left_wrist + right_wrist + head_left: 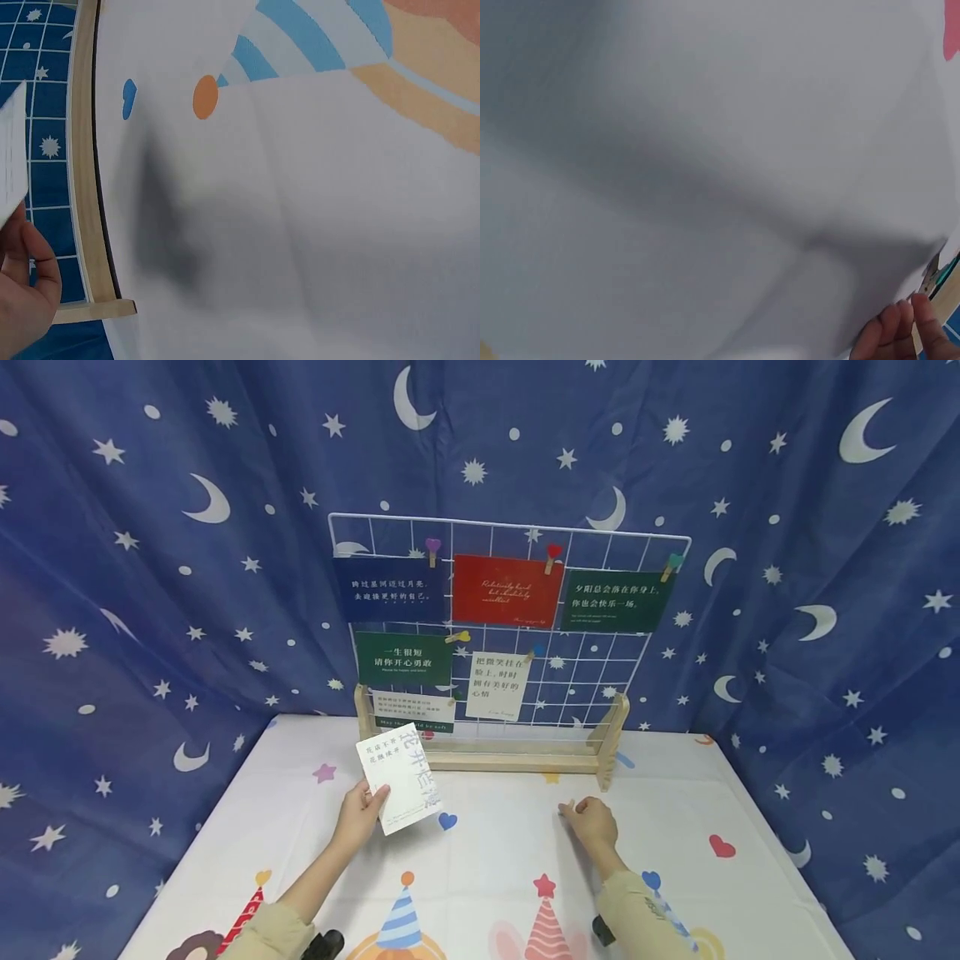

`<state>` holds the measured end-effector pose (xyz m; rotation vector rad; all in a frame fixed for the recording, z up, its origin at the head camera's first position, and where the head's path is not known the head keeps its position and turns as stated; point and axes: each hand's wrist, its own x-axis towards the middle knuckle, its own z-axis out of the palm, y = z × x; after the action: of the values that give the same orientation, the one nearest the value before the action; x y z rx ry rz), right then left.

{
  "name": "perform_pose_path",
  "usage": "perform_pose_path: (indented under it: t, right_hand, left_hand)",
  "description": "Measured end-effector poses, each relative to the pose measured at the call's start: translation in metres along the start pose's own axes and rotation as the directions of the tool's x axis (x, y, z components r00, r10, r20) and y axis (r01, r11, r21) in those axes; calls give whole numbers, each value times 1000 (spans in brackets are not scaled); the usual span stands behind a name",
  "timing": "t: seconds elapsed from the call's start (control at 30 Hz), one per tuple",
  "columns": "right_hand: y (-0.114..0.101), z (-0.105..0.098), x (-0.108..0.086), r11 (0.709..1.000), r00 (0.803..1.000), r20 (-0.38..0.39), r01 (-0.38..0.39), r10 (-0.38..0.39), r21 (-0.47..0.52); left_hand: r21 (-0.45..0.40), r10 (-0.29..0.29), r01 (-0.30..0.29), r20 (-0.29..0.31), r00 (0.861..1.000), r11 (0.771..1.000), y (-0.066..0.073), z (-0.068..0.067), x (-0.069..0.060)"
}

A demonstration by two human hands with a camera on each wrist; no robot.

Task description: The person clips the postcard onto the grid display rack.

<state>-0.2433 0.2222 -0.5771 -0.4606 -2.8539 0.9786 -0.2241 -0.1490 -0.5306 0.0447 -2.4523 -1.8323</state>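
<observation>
My left hand (360,814) grips the lower left corner of a white card (397,781) with Chinese writing, its thumb on the printed face. The card is tilted and held up in front of the wire grid rack (577,660). In the left wrist view, the left hand (26,289) and the edge of the white card (11,154) show at the left border. My right hand (592,827) is low over the table, before the rack's right foot, with fingers bent. Its fingertips (919,304) sit at the right wrist view's corner; whether they pinch something small cannot be told.
Small heart clips, such as a red clip (553,558), hold several cards on the grid, among them a red card (506,592) and a white card (497,687). The rack's wooden base (517,762) stands at the back of the patterned tablecloth (495,852). Behind hangs a blue curtain (465,435).
</observation>
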Motion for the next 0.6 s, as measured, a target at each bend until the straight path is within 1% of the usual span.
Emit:
perform_pose_path:
  t: [0.13, 0.23, 0.3, 0.47, 0.6]
  right_hand:
    - [-4, 2, -1, 999, 1000, -4, -19, 19, -27]
    - [-6, 3, -1, 999, 1000, -7, -30, 30, -37]
    - [-6, 4, 0, 998, 999, -9, -37, 37, -47]
    - [-9, 10, 3, 994, 999, -18, -43, 41, -102]
    - [-11, 13, 3, 986, 998, -33, -54, 49, -158]
  left_hand:
    - [19, -16, 14, 60, 998, 1000, 4, -1, -5]
    - [-3, -38, 38, 99, 994, 999, 7, 0, -6]
    - [-8, -38, 39, 100, 994, 999, 8, 1, -6]
    - [-11, -32, 33, 69, 997, 999, 9, 1, -5]
    - [-35, -49, 52, 63, 997, 998, 9, 1, -5]
